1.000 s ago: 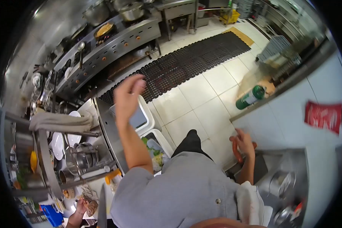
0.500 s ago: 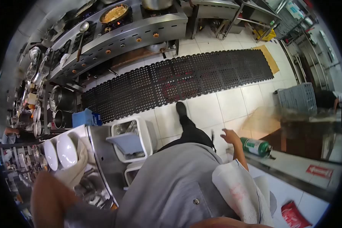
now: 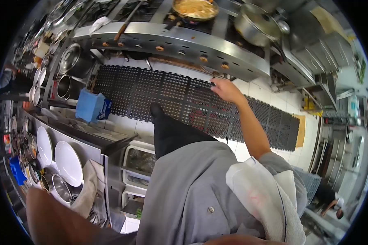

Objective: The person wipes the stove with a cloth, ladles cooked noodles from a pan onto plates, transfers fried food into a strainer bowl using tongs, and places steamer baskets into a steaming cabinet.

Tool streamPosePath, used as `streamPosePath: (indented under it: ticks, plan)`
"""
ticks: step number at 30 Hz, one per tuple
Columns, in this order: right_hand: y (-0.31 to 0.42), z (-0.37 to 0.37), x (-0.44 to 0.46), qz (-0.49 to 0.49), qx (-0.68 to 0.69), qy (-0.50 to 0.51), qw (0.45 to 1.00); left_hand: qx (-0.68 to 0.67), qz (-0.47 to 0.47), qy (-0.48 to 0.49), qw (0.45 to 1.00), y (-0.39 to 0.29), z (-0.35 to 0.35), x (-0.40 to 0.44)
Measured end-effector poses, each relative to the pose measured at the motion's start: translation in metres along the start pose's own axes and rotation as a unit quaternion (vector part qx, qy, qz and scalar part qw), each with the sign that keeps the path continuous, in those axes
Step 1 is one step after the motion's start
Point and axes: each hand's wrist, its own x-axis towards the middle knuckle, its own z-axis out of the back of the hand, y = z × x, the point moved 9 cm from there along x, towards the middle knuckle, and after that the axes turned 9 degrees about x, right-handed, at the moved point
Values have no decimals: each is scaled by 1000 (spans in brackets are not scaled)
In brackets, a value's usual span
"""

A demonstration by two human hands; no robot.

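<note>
My right hand (image 3: 225, 90) is stretched forward over the black perforated floor mat (image 3: 167, 92), in front of the stove (image 3: 151, 36). Its fingers are loosely bent, somewhat apart, and nothing shows in them. Only my left forearm (image 3: 55, 216) shows at the bottom left, with the hand hidden. On the stove, a pan (image 3: 195, 9) holds food in an orange-brown sauce, its dark handle towards me. To its right stands a large metal pot (image 3: 256, 25). A ladle's brown handle (image 3: 120, 32) sticks out over the stove's front edge.
At left, white oval plates (image 3: 68, 163), metal bowls (image 3: 61, 188) and a cloth (image 3: 88, 192) lie on a metal counter. Open bins (image 3: 139, 160) stand beside it. A blue container (image 3: 89, 106) is near the shelf. Another person (image 3: 337, 206) is at the far lower right.
The view has swung so the stove is closer and more central. My right hand has risen from near the green cylinder to before the stove; my left hand has dropped out of sight.
</note>
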Motion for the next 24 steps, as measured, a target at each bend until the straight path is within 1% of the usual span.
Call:
streamPosePath:
  ticks: [2, 4, 6, 7, 8, 9, 10, 11, 12, 13, 14, 15, 16, 17, 18, 20, 22, 24]
  plan:
    - [52, 18, 62, 71, 18, -82, 994, 2, 15, -8, 1000, 56, 2, -8]
    - [107, 22, 126, 80, 82, -107, 988, -15, 51, -14, 998, 131, -1, -16]
    - [154, 11, 195, 133, 52, -102, 985, -39, 122, -19, 992, 228, -14, -33]
    - [167, 5, 236, 130, 32, -110, 985, -42, 171, -22, 984, 282, -23, -46]
    - [179, 0, 279, 128, 14, -118, 985, -46, 236, -20, 970, 336, -38, -66]
    - [175, -10, 328, 58, -3, -75, 996, -31, 333, -12, 942, 391, -59, -103]
    - [161, -17, 373, -13, -22, -27, 999, -9, 446, 1, 895, 439, -83, -155]
    - [145, -15, 407, -95, -55, -12, 994, 9, 572, -7, 820, 472, -108, -223]
    - [125, -9, 435, -174, -89, 2, 981, 76, 618, 93, 777, 490, -119, -275]
    - [101, 0, 456, -210, -114, -51, 970, 40, 671, 117, 731, 499, -128, -326]
    - [74, 4, 471, -244, -138, -103, 954, -10, 726, 122, 676, 496, -140, -360]
    - [53, 1, 482, -259, -139, -102, 950, -11, 760, 174, 626, 492, -146, -389]
    - [32, 4, 487, -283, -139, -128, 941, -43, 776, 213, 593, 488, -150, -416]
    - [12, 4, 489, -303, -140, -152, 930, -59, 771, 263, 576, 484, -151, -433]
    - [-7, -4, 492, -311, -140, -148, 928, -60, 783, 287, 548, 482, -151, -445]
    - [-18, -14, 502, -265, -214, -174, 924, -51, 774, 349, 526, 487, -149, -457]
    - [-25, -24, 509, -274, -206, -184, 921, -55, 773, 364, 517, 499, -152, -462]
    - [-14, -20, 508, -298, -259, -202, 896, -61, 769, 385, 507, 511, -155, -462]
